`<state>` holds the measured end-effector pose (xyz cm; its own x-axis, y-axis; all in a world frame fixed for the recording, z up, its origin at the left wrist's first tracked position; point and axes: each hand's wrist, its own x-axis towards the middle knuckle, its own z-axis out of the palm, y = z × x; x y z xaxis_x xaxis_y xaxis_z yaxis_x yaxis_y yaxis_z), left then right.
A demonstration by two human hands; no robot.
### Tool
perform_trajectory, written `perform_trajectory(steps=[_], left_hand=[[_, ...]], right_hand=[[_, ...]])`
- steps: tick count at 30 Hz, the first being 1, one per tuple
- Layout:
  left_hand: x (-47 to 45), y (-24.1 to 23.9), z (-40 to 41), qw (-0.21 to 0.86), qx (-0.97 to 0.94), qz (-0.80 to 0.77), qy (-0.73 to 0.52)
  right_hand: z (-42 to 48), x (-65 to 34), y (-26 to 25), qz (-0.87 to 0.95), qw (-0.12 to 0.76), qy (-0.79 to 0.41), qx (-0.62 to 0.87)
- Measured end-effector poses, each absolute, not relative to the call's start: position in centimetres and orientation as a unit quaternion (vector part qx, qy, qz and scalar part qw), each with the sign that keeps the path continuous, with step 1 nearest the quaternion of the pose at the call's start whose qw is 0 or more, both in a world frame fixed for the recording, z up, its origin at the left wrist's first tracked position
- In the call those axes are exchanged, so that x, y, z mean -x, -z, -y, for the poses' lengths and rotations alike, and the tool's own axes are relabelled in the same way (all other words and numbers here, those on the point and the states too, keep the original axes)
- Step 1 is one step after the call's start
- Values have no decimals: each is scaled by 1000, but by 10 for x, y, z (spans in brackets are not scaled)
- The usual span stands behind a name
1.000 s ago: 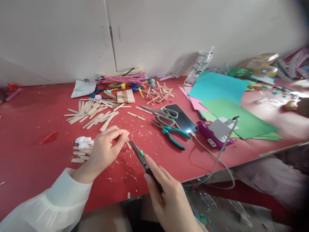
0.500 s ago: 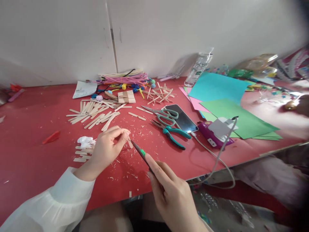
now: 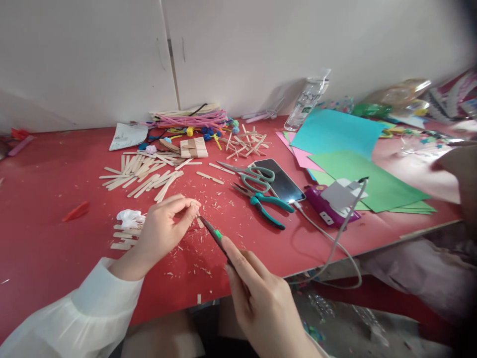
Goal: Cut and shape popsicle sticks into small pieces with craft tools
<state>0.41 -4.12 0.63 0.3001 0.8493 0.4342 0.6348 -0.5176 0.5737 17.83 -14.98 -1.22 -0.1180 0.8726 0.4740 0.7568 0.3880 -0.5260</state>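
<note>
My left hand (image 3: 160,233) pinches a small piece of wooden stick (image 3: 198,219) between thumb and fingers just above the red table (image 3: 44,189). My right hand (image 3: 261,303) grips a utility knife (image 3: 216,237) with a green slider, its blade tip touching the stick piece. Wood shavings (image 3: 194,263) lie scattered on the table under both hands. Short cut stick pieces (image 3: 122,238) and a crumpled white tissue (image 3: 128,218) lie left of my left hand.
A pile of craft sticks (image 3: 145,174) lies behind my left hand. Scissors (image 3: 253,176), teal pliers (image 3: 266,206), a phone (image 3: 281,184) on a cable, a purple charger (image 3: 331,206) and coloured paper sheets (image 3: 346,149) sit to the right. Another person's arm (image 3: 462,174) shows at the right edge.
The knife has turned from flat to edge-on and its blade moved slightly against the stick piece. My left hand has held still. Another person's arm has come in at the right edge.
</note>
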Motion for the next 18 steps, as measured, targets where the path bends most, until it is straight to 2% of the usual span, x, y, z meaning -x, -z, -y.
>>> perform_trajectory(steps=[3, 7, 15, 18], left_hand=[[-4, -8, 41, 143, -798, -460, -363], [-3, -8, 41, 141, -801, -456, -362], [-4, -8, 41, 146, -796, -469, -354], [-5, -8, 40, 145, -792, -474, -357]], right_hand=[[150, -178, 9, 740, 367, -117, 551], [148, -180, 8, 691, 396, -229, 559], [145, -182, 17, 397, 426, -586, 564], [146, -181, 19, 378, 432, -606, 551]])
